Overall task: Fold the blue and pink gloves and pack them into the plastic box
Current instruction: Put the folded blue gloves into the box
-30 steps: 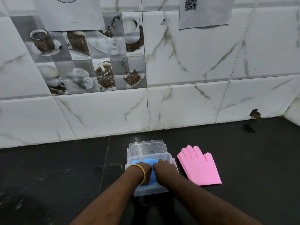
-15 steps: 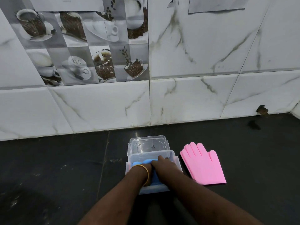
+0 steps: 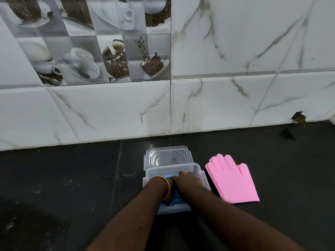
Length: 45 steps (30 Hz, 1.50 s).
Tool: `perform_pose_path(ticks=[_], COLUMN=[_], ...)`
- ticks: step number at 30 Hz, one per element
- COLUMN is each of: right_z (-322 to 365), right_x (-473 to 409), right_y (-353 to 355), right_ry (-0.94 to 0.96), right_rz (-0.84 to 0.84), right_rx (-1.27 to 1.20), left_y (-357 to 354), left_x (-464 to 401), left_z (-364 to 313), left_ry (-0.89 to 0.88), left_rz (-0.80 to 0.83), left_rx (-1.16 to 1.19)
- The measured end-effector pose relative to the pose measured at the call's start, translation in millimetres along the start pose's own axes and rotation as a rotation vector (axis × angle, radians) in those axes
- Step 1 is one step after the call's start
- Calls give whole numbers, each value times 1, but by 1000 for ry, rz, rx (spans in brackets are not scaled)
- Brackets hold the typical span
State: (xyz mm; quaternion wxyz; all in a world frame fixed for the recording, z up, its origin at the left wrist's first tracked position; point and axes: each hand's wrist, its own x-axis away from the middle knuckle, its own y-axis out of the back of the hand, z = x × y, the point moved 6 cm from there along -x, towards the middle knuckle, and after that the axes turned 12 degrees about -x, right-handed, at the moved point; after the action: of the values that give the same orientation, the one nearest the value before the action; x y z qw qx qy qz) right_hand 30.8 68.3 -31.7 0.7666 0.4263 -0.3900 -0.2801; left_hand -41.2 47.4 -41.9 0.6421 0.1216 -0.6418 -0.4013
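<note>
Both hands, left hand [image 3: 164,187] and right hand [image 3: 188,183], press the blue gloves [image 3: 175,201] into the plastic box [image 3: 203,176] on the black bench [image 3: 72,178], finger spread hidden, its clear lid [image 3: 167,156] behind and pink gloves [image 3: 232,180] flat just right.

Black stone counter [image 3: 72,178], glossy, scuffed with pale marks, seam running front to back left of centre. White marble-look wall tiles [image 3: 235,51] behind, grey-brown veining, meeting the counter at a grubby grout line. Printed tile panel [image 3: 94,42] upper left: grey squares showing coffee cups, saucers, heaps of beans. Chipped hole [image 3: 299,117] at the wall's foot, far right, brownish inside. Dark smudge [image 3: 287,134] on the counter just below the hole.
</note>
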Motion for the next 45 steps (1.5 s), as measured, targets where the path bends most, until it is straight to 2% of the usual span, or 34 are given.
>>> perform_pose_path(ticks=[6, 9, 13, 15, 19, 23, 37, 41, 43, 45], right_z=[6, 4, 1, 1, 2, -6, 3, 11, 14, 11], right_x=[9, 14, 8, 4, 8, 6, 17, 27, 34, 43], right_y=[0, 3, 16, 22, 15, 3, 4, 12, 19, 32], right_ry=[-19, -55, -159, -146, -16, 21, 7, 48, 113, 184], right_rz=[53, 84, 282, 256, 135, 78, 88, 74, 32, -54], right_rx=[39, 41, 92, 91, 53, 39, -27, -6, 34, 48], left_y=[-1, 8, 20, 21, 12, 5, -4, 4, 11, 22], left_x=[21, 35, 47, 53, 49, 39, 7, 17, 21, 25], left_z=[-7, -13, -8, -3, 1, 5, 8, 8, 8, 7], left_ry=[67, 69, 183, 242, 221, 241, 286, 334, 335, 328], left_rz=[-30, -142, -346, -401, -312, -248, -145, -175, -158, -79], left_rx=[76, 56, 142, 184, 265, 354, 384, 455, 429, 268])
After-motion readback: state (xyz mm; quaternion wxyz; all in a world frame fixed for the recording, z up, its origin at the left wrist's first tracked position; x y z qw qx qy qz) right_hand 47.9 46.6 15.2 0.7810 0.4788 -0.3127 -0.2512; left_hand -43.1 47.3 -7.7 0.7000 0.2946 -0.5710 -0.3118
